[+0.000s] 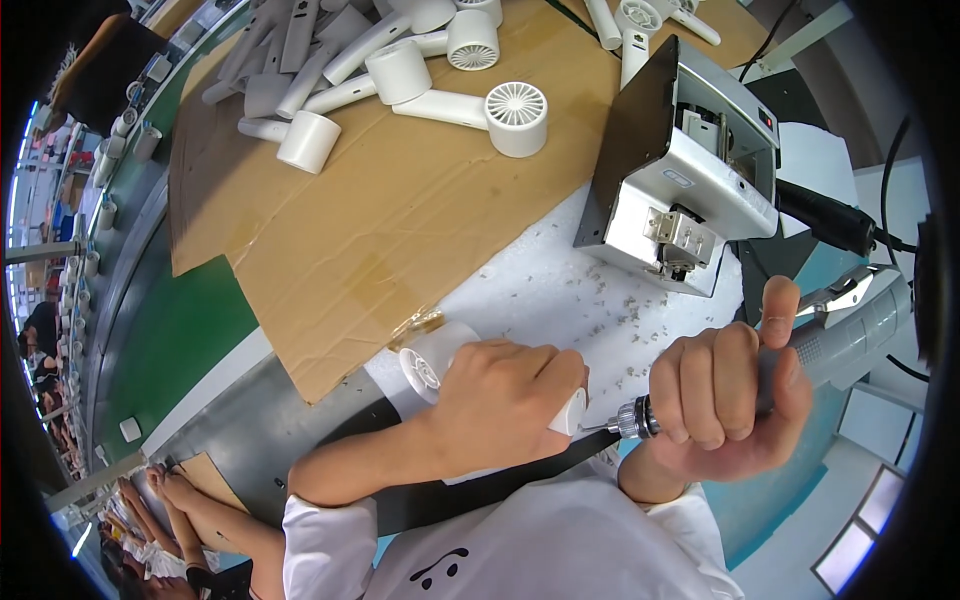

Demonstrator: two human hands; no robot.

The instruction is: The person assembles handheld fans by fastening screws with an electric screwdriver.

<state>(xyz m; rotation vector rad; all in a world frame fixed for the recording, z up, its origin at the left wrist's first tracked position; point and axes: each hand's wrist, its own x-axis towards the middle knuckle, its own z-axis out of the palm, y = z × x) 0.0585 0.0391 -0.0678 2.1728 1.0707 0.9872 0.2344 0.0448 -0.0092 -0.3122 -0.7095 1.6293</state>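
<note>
My left hand [510, 405] is wrapped round the handle of a white handheld fan [445, 350]. The round fan head shows to the left of the hand, and the handle's end pokes out to the right. In my right hand [722, 400] is a grey electric screwdriver [850, 335], held almost level, its thumb raised near the metal lever. The screwdriver's tip points left and meets, or nearly meets, the end of the fan's handle; a screw there is too small to make out.
A metal screw feeder [680, 180] stands at the right. Tiny metal pieces are strewn over a white foam sheet [540, 270]. Several white handheld fans [400, 75] are heaped on brown cardboard [380, 210]. A green conveyor belt [185, 335] runs at the left, where other people sit.
</note>
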